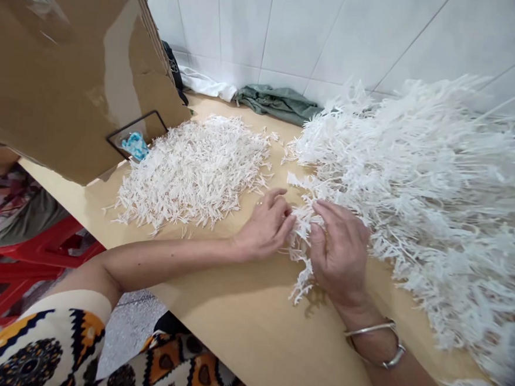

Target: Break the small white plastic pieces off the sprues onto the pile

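Between my two hands is a white, branched, plastic-looking sprig (303,281), its lower twigs hanging toward me over the table. My left hand (264,226) has its fingers curled in a pinch at the sprig's left side. On the other side my right hand (341,252), with a silver bangle on the wrist, closes thumb and fingers on the sprig; the exact grip is partly hidden. Left of them lies a pile of small white snipped-looking pieces (197,174). A much larger heap of long white branched sprigs (416,186) spreads to the right, close to my right hand.
A big cardboard box (72,62) stands at the left, with a black-rimmed opening showing something blue and white. Green cloth (277,102) and white cloth (207,83) lie along the tiled wall. Red stools (46,249) and another person's arm are at the left edge.
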{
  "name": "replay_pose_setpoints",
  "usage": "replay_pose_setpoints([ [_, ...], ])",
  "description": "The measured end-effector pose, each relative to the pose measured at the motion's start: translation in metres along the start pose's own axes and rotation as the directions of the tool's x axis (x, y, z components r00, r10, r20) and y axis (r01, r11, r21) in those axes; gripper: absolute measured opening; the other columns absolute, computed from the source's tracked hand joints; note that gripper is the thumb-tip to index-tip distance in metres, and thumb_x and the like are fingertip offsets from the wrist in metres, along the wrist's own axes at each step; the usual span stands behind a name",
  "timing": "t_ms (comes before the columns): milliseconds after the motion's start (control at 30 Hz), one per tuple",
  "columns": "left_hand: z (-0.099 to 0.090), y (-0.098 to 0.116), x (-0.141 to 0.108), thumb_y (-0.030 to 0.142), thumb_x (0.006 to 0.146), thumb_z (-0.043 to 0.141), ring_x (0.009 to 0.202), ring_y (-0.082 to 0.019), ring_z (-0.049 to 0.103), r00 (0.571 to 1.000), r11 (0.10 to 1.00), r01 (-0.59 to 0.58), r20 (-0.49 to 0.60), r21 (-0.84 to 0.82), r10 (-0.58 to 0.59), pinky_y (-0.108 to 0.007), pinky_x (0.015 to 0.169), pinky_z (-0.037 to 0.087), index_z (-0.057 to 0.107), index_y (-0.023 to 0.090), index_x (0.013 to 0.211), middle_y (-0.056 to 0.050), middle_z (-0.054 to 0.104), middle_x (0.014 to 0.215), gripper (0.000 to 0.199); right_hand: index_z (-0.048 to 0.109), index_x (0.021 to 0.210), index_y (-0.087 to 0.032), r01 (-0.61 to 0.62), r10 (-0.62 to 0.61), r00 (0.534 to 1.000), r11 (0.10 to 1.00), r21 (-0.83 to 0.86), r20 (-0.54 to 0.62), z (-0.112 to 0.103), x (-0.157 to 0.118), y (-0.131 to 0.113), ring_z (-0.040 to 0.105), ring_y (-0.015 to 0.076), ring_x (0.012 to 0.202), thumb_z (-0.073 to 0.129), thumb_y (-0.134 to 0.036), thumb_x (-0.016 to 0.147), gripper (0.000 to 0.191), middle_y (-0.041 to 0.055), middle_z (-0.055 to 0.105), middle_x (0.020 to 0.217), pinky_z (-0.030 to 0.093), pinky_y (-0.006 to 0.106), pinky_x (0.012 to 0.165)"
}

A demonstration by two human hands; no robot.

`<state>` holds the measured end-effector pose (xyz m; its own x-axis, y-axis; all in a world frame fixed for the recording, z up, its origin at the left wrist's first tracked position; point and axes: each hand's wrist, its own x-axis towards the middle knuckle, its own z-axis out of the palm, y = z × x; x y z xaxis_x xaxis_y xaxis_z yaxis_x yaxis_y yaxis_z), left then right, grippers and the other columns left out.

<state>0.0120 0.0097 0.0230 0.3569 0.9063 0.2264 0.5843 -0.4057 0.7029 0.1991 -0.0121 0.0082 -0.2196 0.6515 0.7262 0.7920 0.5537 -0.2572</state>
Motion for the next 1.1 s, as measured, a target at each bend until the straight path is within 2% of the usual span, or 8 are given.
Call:
replay_pose_setpoints([
  [100, -0.009, -0.017, 0.007, 0.039, 0.112, 0.040, 0.159, -0.030, 0.043, 0.998, 0.990, 0.058, -0.020, 0.129, -0.056, -0.075, 0.136, 0.013, 0.053, 0.022, 0.102, -0.014, 0.053, 0.161, 0.024, 0.065, 0.137, -0.019, 0.019, -0.021, 0.998, 1.000, 0.023, 0.060, 0.004, 0.002, 0.000, 0.071, 0.0310, 0.125, 0.057, -0.021, 0.106, 0.033, 0.0153, 0.077, 0.129, 0.054, 0.050, 0.109],
  [233, -0.020, -0.032, 0.019, 0.039, 0.110, 0.045, 0.163, -0.029, 0.035, 0.963, 0.994, 0.107, -0.249, 0.011, -0.101, -0.057, 0.135, 0.032, 0.054, 0.021, 0.102, -0.018, 0.046, 0.163, 0.022, 0.067, 0.137, -0.023, 0.011, -0.009, 0.986, 1.000, -0.010, 0.165, 0.006, 0.002, -0.014, 0.070, 0.0312, 0.128, 0.056, -0.025, 0.107, 0.032, 0.0126, 0.078, 0.132, 0.047, 0.051, 0.109],
  [367, -0.016, -0.020, 0.003, 0.049, 0.110, 0.045, 0.166, -0.025, 0.025, 0.967, 0.999, 0.011, -0.254, -0.040, -0.021, -0.052, 0.139, 0.025, 0.054, 0.022, 0.109, -0.013, 0.035, 0.167, 0.028, 0.064, 0.144, -0.023, 0.112, -0.105, 0.966, 0.994, -0.015, 0.238, 0.001, 0.003, -0.033, 0.064, 0.0314, 0.139, 0.055, -0.029, 0.109, 0.036, 0.0121, 0.075, 0.142, 0.037, 0.052, 0.114],
  [533, -0.017, 0.007, -0.014, 0.048, 0.109, 0.048, 0.145, -0.022, 0.047, 0.951, 0.992, -0.076, -0.305, -0.097, 0.043, -0.047, 0.125, 0.042, 0.056, 0.026, 0.107, -0.009, 0.050, 0.145, 0.024, 0.070, 0.127, -0.029, 0.126, -0.116, 0.969, 0.991, -0.033, 0.217, -0.010, 0.001, -0.037, 0.068, 0.0275, 0.129, 0.052, -0.032, 0.110, 0.025, 0.0034, 0.080, 0.127, 0.033, 0.049, 0.109],
  [633, -0.020, 0.016, -0.016, 0.049, 0.109, 0.048, 0.108, -0.018, 0.061, 0.978, 0.946, -0.061, -0.210, -0.317, -0.008, -0.038, 0.100, 0.055, 0.054, 0.026, 0.106, -0.006, 0.063, 0.116, 0.024, 0.071, 0.115, -0.033, 0.142, -0.132, 0.972, 0.989, -0.034, 0.196, -0.016, -0.003, -0.039, 0.069, 0.0261, 0.115, 0.054, -0.035, 0.109, 0.018, -0.0005, 0.081, 0.113, 0.032, 0.049, 0.103],
  [767, -0.015, 0.011, -0.016, 0.052, 0.103, 0.056, 0.075, -0.014, 0.052, 0.988, 0.837, 0.139, 0.133, -0.529, -0.080, -0.028, 0.072, 0.051, 0.052, 0.025, 0.102, 0.002, 0.055, 0.084, 0.028, 0.068, 0.103, -0.030, 0.093, -0.093, 0.976, 0.996, 0.011, 0.199, -0.017, -0.001, -0.047, 0.068, 0.0224, 0.099, 0.053, -0.034, 0.109, 0.017, -0.0011, 0.080, 0.104, 0.034, 0.047, 0.099],
  [933, -0.009, 0.004, -0.017, 0.054, 0.104, 0.055, 0.073, -0.012, 0.054, 0.969, 0.891, 0.144, 0.246, -0.430, -0.038, -0.025, 0.068, 0.047, 0.056, 0.022, 0.103, 0.002, 0.061, 0.085, 0.032, 0.063, 0.097, -0.025, -0.176, 0.170, 0.979, 0.984, 0.041, 0.111, -0.014, 0.009, -0.041, 0.064, 0.0235, 0.092, 0.046, -0.033, 0.111, 0.023, 0.0053, 0.075, 0.095, 0.041, 0.044, 0.092],
  [1100, -0.010, 0.012, -0.018, 0.044, 0.107, 0.053, 0.066, -0.009, 0.051, 0.951, 0.969, -0.008, 0.297, -0.248, 0.084, -0.024, 0.067, 0.043, 0.059, 0.022, 0.102, 0.004, 0.064, 0.080, 0.023, 0.068, 0.102, -0.024, -0.313, 0.344, 0.902, 0.938, -0.151, 0.260, -0.019, 0.017, -0.005, 0.064, 0.0288, 0.100, 0.040, -0.033, 0.111, 0.030, 0.0104, 0.074, 0.104, 0.047, 0.046, 0.093],
])
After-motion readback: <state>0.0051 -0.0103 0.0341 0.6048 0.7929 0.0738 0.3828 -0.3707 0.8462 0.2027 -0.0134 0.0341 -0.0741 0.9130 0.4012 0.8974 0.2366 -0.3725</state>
